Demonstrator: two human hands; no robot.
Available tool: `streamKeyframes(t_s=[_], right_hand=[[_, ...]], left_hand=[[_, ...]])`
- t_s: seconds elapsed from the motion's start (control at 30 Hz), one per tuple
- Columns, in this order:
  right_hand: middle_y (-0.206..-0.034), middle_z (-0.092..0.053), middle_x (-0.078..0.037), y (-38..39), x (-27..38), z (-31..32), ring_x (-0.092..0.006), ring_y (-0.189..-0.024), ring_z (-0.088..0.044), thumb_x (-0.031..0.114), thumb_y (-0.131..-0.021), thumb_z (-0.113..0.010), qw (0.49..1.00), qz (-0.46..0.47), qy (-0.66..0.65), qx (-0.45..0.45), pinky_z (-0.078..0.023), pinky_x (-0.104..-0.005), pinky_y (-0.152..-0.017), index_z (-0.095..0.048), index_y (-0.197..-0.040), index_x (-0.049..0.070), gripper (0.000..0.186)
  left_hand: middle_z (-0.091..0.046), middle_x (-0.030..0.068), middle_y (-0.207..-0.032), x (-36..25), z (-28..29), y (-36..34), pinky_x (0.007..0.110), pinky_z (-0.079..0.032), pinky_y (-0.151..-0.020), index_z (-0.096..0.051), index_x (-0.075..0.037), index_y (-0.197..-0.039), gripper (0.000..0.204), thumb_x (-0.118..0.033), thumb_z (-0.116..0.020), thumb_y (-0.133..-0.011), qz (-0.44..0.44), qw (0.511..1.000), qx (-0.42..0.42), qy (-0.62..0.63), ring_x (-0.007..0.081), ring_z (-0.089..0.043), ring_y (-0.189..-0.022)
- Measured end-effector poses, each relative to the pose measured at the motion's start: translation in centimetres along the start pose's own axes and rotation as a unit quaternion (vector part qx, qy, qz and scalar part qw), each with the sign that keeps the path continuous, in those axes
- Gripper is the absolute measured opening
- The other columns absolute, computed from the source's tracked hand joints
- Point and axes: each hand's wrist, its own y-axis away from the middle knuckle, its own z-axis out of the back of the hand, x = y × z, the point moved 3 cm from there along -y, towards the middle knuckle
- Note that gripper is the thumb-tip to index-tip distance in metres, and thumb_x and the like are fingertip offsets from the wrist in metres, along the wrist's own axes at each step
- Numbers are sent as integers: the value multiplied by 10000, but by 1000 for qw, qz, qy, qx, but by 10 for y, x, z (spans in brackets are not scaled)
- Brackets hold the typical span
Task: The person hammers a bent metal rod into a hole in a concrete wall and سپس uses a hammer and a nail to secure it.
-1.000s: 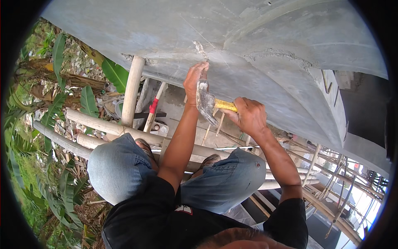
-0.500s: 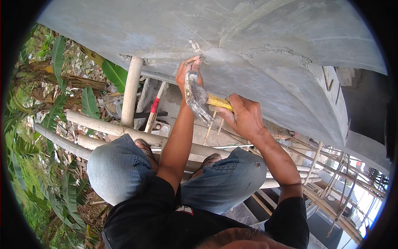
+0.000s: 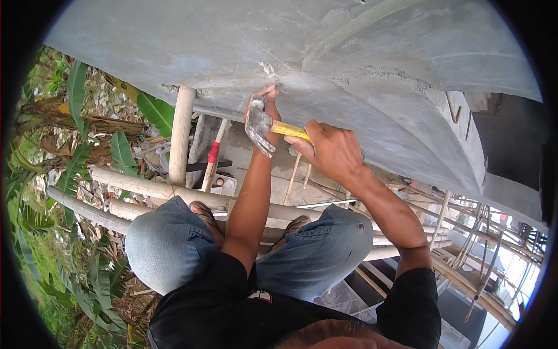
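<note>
My right hand is closed round the yellow handle of a claw hammer. The hammer's worn, whitish-grey head lies across my left wrist and lower palm in this view, claw pointing down. Close under the grey concrete surface, my left hand has its fingers closed together, reaching up to it. What they hold, if anything, is mostly hidden by the hand and the hammer head. Just above the fingertips is a pale chipped patch in the concrete.
Bamboo poles run beneath my feet, and an upright bamboo post meets the concrete on the left. Banana plants and rubble lie below left. More bamboo scaffolding stands at the right.
The hammer and my right hand have shifted left and slightly up, bringing the hammer head closer over my left hand. My left hand stays near the concrete.
</note>
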Motion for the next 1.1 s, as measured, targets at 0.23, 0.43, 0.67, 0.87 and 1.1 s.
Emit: streamKeyframes(t_s=[0.23, 0.43, 0.67, 0.87, 1.1], right_hand=[[-612, -591, -128, 10, 9, 8, -317, -509, -595, 447, -860, -664, 995, 66, -52, -56, -465, -401, -462, -539, -791, 36, 435], [-608, -589, -124, -11, 3, -3, -311, -511, -598, 430, -869, -659, 1000, -10, 12, -8, -470, -405, -465, -538, -798, 37, 417], [-612, -592, -135, -15, -3, -2, -319, -517, -600, 424, -876, -654, 1000, -29, -7, 4, -472, -412, -474, -544, -801, 31, 415], [-642, -612, -164, 16, -2, -5, -333, -544, -617, 423, -875, -657, 999, 15, -37, -21, -475, -412, -487, -549, -813, 17, 425], [-672, -622, -193, 42, -36, -22, -372, -564, -615, 395, -872, -674, 997, -54, -53, -10, -471, -428, -505, -551, -823, 8, 409]], left_hand=[[-703, 100, -895, -35, 8, -3, 300, -531, -762, -676, 2, -971, 114, -83, -621, -919, -242, 966, -8, -86, 184, -675, -834], [-703, 105, -932, -30, 4, -5, 308, -519, -782, -684, -16, -971, 146, -143, -628, -924, -114, 992, 14, -45, 205, -668, -848], [-682, 97, -929, -21, -1, -9, 304, -507, -816, -638, 6, -1042, 209, -178, -607, -948, -20, 999, 35, -7, 177, -653, -881], [-653, 136, -1007, -6, -1, -4, 271, -549, -812, -607, 36, -1072, 249, -187, -590, -963, 95, 978, 9, 184, 168, -659, -879], [-709, 88, -885, 4, 2, 8, 265, -509, -677, -680, 5, -988, 145, -115, -629, -926, -57, 998, -17, 34, 119, -654, -779]])
